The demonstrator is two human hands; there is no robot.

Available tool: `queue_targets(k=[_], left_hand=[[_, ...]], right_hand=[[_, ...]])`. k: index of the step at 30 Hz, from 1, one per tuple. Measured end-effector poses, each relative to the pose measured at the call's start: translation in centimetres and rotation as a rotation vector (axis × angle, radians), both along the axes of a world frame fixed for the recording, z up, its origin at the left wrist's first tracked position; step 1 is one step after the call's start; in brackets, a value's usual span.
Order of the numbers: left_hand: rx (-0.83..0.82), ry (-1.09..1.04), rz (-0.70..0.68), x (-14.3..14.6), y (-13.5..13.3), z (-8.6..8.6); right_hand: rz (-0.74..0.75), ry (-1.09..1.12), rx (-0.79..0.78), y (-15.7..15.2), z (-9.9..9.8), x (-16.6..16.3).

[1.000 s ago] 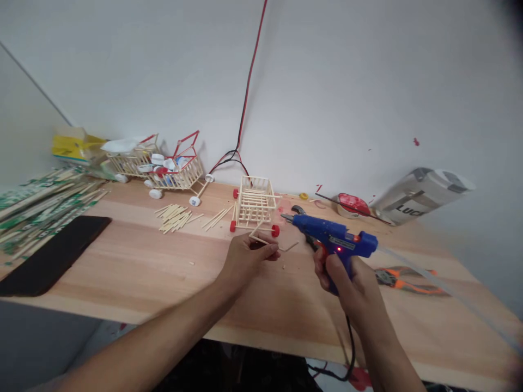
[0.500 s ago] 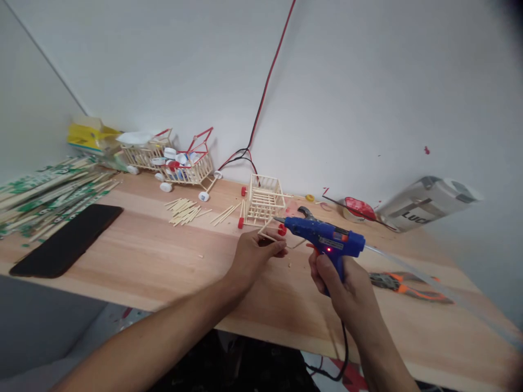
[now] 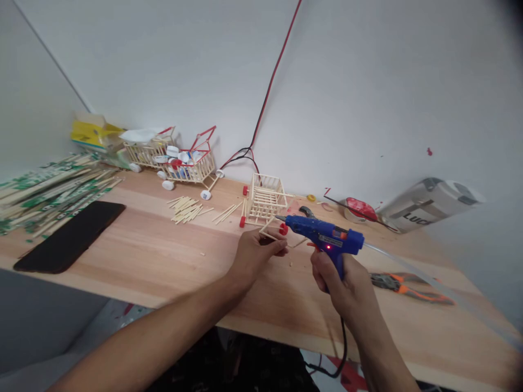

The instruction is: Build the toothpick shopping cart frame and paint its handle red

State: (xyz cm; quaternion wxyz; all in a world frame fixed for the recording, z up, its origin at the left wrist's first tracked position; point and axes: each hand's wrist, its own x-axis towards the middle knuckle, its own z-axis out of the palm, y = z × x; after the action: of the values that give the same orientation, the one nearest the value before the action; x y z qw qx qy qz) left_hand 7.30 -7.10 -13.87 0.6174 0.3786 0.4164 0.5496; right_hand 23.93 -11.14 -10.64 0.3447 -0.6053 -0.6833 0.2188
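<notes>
My left hand (image 3: 255,255) pinches a small piece of joined wooden sticks (image 3: 269,231) just above the wooden table (image 3: 155,256). My right hand (image 3: 343,283) grips a blue hot glue gun (image 3: 324,235) with a red light lit. Its nozzle points left and almost touches the stick piece. A clear glue stick (image 3: 429,277) trails out of the gun's back to the right. Just behind the stick piece stands a small stick cart with red wheels (image 3: 263,200).
Loose sticks (image 3: 188,208) lie mid-table. Two finished carts holding bottle caps (image 3: 175,158) stand at the back left by a yellow box (image 3: 92,133). Chopstick packets (image 3: 44,190) and a black pad (image 3: 69,237) lie left. Orange pliers (image 3: 402,283), a red-smeared lid (image 3: 357,208), a grey pack (image 3: 429,201) sit right.
The view has shifted left and down. My right hand brought the glue gun's nozzle leftward up to the stick piece, which my left hand raised slightly.
</notes>
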Motion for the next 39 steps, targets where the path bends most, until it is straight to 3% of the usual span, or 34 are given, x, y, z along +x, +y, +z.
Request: queue_targets(k=[39], left_hand=[[0.000, 0.002, 0.002, -0.14, 0.01, -0.18]], right_hand=[[-0.012, -0.031, 0.020, -0.12, 0.35, -0.15]])
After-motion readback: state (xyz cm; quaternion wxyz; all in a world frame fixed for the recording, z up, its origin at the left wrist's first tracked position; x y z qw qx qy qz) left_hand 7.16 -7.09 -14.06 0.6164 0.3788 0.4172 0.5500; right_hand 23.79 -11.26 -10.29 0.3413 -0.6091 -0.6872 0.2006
